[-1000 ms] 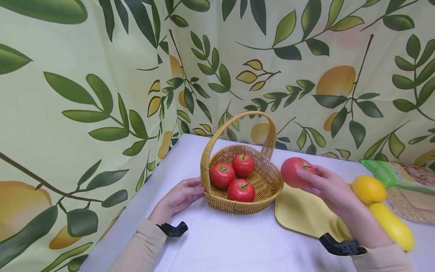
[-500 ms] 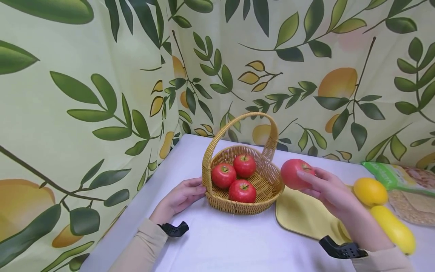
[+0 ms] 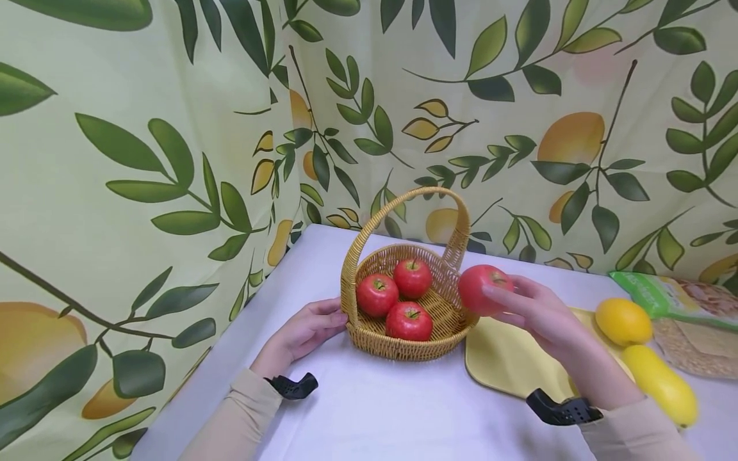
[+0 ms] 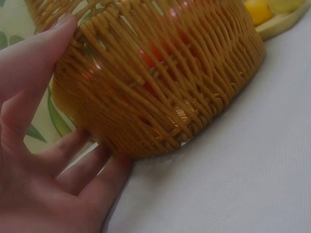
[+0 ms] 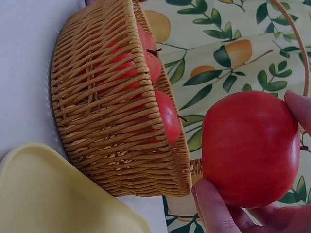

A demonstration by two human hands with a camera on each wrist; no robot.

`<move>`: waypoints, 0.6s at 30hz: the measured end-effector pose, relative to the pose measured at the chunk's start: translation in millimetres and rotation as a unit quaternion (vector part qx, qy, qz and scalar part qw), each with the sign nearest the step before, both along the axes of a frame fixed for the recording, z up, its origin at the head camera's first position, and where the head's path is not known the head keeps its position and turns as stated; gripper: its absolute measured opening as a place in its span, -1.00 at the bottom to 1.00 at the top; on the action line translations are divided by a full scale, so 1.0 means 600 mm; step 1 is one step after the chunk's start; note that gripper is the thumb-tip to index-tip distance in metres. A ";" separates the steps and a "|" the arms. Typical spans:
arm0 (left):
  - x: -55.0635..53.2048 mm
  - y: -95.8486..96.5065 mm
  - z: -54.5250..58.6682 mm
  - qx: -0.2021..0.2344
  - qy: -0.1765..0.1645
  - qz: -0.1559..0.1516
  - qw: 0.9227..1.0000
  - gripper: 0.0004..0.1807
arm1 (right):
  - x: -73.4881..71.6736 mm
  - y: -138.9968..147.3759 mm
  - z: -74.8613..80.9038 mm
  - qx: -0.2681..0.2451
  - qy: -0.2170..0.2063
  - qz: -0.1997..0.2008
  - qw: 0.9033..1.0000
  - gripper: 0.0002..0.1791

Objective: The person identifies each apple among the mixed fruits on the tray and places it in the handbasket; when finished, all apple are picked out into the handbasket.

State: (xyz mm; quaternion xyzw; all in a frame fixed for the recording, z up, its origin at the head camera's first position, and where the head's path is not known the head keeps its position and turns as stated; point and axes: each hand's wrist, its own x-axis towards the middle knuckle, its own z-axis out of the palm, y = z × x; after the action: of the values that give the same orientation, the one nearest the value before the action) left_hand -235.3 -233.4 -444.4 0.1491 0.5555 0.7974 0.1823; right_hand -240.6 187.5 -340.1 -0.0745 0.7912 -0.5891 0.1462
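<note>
A red apple point(image 3: 477, 291) is held up by my right hand point(image 3: 544, 314) near the right rim of a wicker basket point(image 3: 398, 349). In the right wrist view, thumb and fingers grip this apple point(image 5: 250, 148) from both sides, apart from the basket wall point(image 5: 104, 97). Inside the basket lie three red apples point(image 3: 410, 320), clustered toward its left. My left hand point(image 3: 302, 336) rests against the basket's left side. The left wrist view shows its thumb on the upper weave and the fairly straight fingers point(image 4: 92, 170) low against the wall; the fingertips are partly hidden.
A yellow tray point(image 3: 501, 358) lies right of the basket, under my right forearm. An orange point(image 3: 624, 322) and a long yellow fruit point(image 3: 660, 384) are at the right, near a green package point(image 3: 651, 291). The basket's tall handle point(image 3: 360, 240) arches over it. Patterned cloth point(image 3: 490, 128) hangs behind.
My right hand has moved left with the apple, from over the tray to the basket's right rim. The left hand and basket stay in place.
</note>
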 end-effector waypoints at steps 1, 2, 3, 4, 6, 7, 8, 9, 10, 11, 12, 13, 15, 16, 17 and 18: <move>0.000 0.000 0.000 0.001 0.001 -0.001 1.000 -0.59 | -0.001 -0.001 0.000 0.002 0.000 0.002 1.000 -0.11; 0.000 0.000 -0.001 0.002 0.002 -0.003 1.000 -0.58 | -0.003 -0.002 0.001 0.003 -0.002 0.004 1.000 -0.11; 0.000 0.000 -0.001 0.003 0.003 -0.004 1.000 -0.58 | -0.004 -0.003 0.001 0.006 -0.002 0.006 1.000 -0.11; 0.000 0.000 -0.001 0.002 0.002 -0.004 1.000 -0.58 | -0.005 -0.003 0.002 0.008 -0.003 0.007 1.000 -0.10; 0.000 0.000 -0.002 0.000 0.004 -0.003 1.000 -0.58 | -0.007 -0.005 0.002 0.011 -0.005 0.012 1.000 -0.10; 0.000 0.000 -0.002 -0.002 0.004 -0.002 1.000 -0.59 | -0.008 -0.006 0.003 0.013 -0.006 0.015 1.000 -0.10; 0.000 0.000 -0.001 -0.004 0.003 0.000 1.000 -0.59 | -0.009 -0.006 0.004 0.013 -0.006 0.018 1.000 -0.10; 0.000 0.000 -0.001 -0.006 0.002 0.002 1.000 -0.60 | -0.010 -0.007 0.004 0.015 -0.006 0.020 1.000 -0.10; -0.001 0.000 -0.001 -0.007 0.001 0.003 1.000 -0.61 | -0.011 -0.007 0.005 0.016 -0.005 0.023 1.000 -0.10; -0.001 0.001 0.000 -0.009 0.000 0.004 1.000 -0.61 | -0.011 -0.007 0.006 0.015 -0.005 0.026 1.000 -0.10; -0.001 0.001 0.000 -0.010 -0.001 0.005 1.000 -0.62 | -0.012 -0.007 0.006 0.013 -0.005 0.029 0.999 -0.10; -0.001 0.001 0.000 -0.011 -0.001 0.006 1.000 -0.62 | -0.013 -0.007 0.007 0.012 -0.004 0.032 0.999 -0.11; 0.000 0.001 0.000 -0.010 -0.002 0.006 1.000 -0.62 | -0.015 -0.007 0.008 0.011 -0.002 0.038 0.999 -0.12; 0.000 0.001 0.000 -0.010 -0.001 0.006 1.000 -0.62 | -0.016 -0.008 0.009 0.011 -0.003 0.040 0.999 -0.13; 0.000 0.001 0.000 -0.010 0.000 0.005 1.000 -0.62 | -0.017 -0.009 0.010 0.011 -0.002 0.044 0.999 -0.14; 0.001 0.001 0.000 -0.009 0.001 0.004 1.000 -0.62 | -0.018 -0.010 0.011 0.013 -0.002 0.048 0.999 -0.15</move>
State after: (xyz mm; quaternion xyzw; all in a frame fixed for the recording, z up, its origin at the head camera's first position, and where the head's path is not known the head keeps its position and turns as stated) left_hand -234.8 -232.7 -444.3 0.1455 0.5638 0.7928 0.1799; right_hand -251.3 181.7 -333.6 -0.1089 0.7938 -0.5715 0.1770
